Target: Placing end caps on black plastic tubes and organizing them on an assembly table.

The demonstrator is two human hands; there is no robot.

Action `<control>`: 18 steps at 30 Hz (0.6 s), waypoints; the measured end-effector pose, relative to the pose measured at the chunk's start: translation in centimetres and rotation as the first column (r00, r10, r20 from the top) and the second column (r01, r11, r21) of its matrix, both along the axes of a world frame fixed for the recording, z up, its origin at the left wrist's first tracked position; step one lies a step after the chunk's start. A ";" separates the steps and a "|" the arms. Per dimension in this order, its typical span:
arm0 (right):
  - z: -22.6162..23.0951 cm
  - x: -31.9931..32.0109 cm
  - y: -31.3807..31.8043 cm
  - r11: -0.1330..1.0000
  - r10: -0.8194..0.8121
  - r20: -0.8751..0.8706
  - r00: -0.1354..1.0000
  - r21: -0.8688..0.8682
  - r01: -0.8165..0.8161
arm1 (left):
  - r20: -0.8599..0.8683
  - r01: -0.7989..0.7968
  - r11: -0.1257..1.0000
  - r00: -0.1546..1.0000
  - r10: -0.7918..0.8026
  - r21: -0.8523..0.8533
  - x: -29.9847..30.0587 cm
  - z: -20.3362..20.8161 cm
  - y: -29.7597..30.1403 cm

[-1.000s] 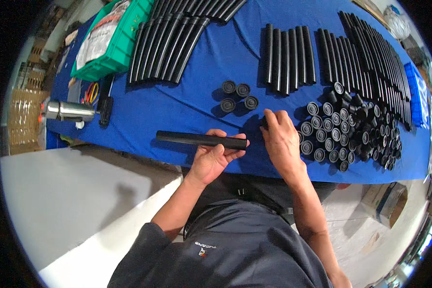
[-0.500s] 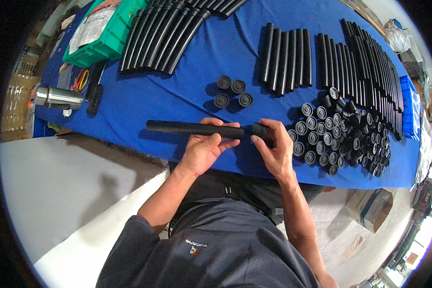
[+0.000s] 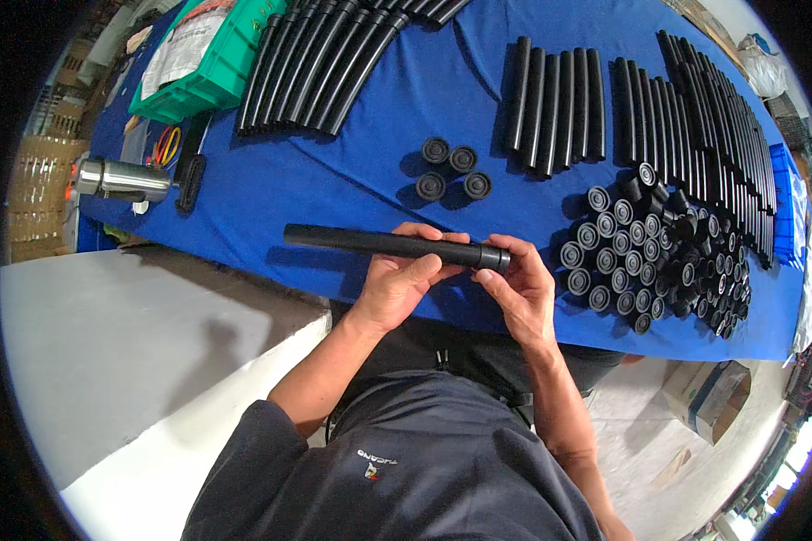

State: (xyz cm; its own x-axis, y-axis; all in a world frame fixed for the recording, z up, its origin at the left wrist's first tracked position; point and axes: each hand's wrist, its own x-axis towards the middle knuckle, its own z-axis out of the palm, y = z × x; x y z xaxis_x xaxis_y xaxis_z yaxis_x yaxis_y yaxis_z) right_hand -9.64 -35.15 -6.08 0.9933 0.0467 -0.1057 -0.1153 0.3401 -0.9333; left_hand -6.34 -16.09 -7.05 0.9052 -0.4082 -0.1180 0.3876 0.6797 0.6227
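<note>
A black tube lies level across my left hand, whose fingers wrap its right half. On the tube's right end sits a round black end cap. My right hand pinches that cap between thumb and fingers, and cap and tube meet. Several loose black caps stand just beyond my hands on the blue cloth. To the right of my right hand, many more caps stand in rows and merge into a jumbled heap.
Black tubes lie side by side at the far right, and capped-looking tubes at the far left. A green crate, a metal cylinder and a brush-like black tool stand left. A cardboard box sits on the floor.
My right hand has brought the cap leftward onto the tube's end, closing the gap between them. The whole view has shifted slightly.
</note>
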 end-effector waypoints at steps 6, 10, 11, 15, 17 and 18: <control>-0.1 -0.4 -0.4 0.947 0.004 0.091 0.996 -0.320 0.025 | -0.015 0.009 1.000 1.000 -0.009 0.000 -0.1 0.0 0.3; 0.1 -0.7 -0.2 0.914 -0.007 0.157 0.988 -0.399 0.070 | -0.007 0.012 0.999 1.000 -0.012 0.043 -0.2 0.2 0.3; 0.1 -0.7 -0.2 0.916 -0.007 0.153 0.988 -0.396 0.068 | -0.012 0.024 0.999 1.000 -0.024 0.044 -0.2 0.3 0.3; 0.1 -0.7 -0.2 0.891 0.008 0.206 0.979 -0.447 0.086 | -0.039 0.016 0.997 0.999 -0.013 0.077 -0.4 0.4 0.0; 0.1 -0.7 0.0 0.909 -0.008 0.163 0.987 -0.410 0.075 | -0.048 -0.029 0.996 0.998 0.033 0.081 -0.7 0.4 -0.2; 0.1 -0.6 -0.1 0.895 -0.005 0.170 0.985 -0.438 0.080 | -0.046 -0.028 0.996 0.998 0.032 0.082 -0.7 0.5 -0.3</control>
